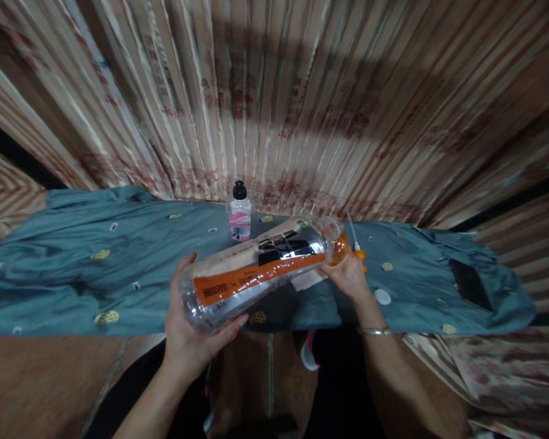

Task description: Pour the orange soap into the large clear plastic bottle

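Note:
A large clear plastic bottle with an orange, white and black label is held between my hands above the cloth. It lies tilted, its right end higher than the left. My left hand cups the wide left end, thumb along the underside. At the right end my right hand closes its fingers around a clear rounded part, where an orange tint shows. Whether that is liquid or a separate piece, I cannot tell. Just beyond that hand is an orange piece with a thin white tube.
A clear bottle with a pink label and black cap stands at the back of the teal patterned cloth. Under the held bottle lies white paper. A white cap and black phone lie on the right. Behind hangs a striped curtain.

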### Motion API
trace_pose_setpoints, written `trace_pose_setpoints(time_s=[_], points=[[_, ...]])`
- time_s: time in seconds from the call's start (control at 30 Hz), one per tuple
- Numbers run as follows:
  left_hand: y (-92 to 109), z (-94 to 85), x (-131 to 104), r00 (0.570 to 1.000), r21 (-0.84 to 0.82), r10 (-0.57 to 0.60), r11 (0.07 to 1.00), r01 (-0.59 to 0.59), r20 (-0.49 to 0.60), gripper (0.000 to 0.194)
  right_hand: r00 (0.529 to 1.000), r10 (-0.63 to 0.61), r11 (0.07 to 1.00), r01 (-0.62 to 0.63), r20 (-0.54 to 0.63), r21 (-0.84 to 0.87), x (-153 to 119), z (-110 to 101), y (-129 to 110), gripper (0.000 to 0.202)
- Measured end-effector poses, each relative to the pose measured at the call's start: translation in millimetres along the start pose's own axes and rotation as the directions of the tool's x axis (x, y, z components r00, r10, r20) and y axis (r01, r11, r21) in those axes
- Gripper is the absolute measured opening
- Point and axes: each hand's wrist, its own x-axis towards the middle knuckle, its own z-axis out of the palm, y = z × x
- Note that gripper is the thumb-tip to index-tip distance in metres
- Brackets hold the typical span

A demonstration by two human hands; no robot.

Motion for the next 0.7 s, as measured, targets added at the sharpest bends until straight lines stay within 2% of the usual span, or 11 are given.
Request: trace_pose_setpoints(time_s=[0.13, 0.27, 0.57, 0.63, 0.7], points=[[-3.3, -1.6, -1.9, 1.0, 0.008, 0.019, 1.0, -0.02, 0.014, 0.114, 0.998, 0.065, 0.997, -0.065, 0.005, 0.038, 1.0, 0.2, -0.9, 0.077], [-4.5, -1.1, -2.2, 1.0, 0.003, 0.011, 1.0, -0.011, 0.017, 0.117, 0.998, 0.059, 0.998, -0.059, 0.0, 0.021, 1.5, -0.2, -2.1, 0.073], [-2.5, -2.6, -2.9, 0.986, -0.055, -0.165, 0.985, 0.164, -0.01, 0.119, 0.998, 0.068, 0.997, -0.068, -0.001, 0.032, 2.1, -3.3, -6.4, 0.078], [-3.0, -2.2, -2.7, 0.985, -0.043, -0.17, 0.985, 0.169, -0.011, 0.119, 0.997, 0.074, 0.997, -0.074, -0.003, 0.027, 2.2, -3.9, -7.1, 0.079], [-4.4, -1.6, -2.1, 0.992, -0.03, -0.128, 0.991, 0.128, -0.012, 0.12, 0.997, 0.08, 0.997, -0.08, 0.002, 0.017, 2.2, -3.9, -7.1, 0.078]])
